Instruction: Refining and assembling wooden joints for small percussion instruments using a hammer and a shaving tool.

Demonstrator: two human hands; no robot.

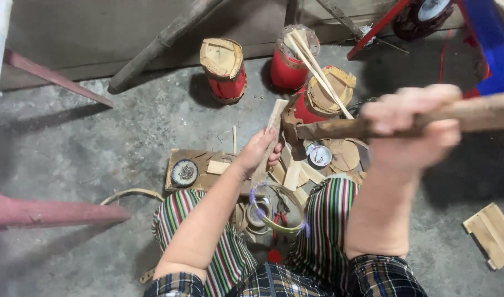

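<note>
Hammer (329,129) in right hand (409,129) | left hand (257,154) holds wood strip (271,129) | round tin (319,155): nails

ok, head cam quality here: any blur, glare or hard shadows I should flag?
Head view: the right hand gripping the wooden-handled hammer is soft with blur, being close to the lens; the left hand holding the pale wooden strip is sharper. Light is flat, with soft shadows beside the three red cylindrical drums on the grey concrete floor. No glare. Slight wide-angle stretch at the edges.
</note>
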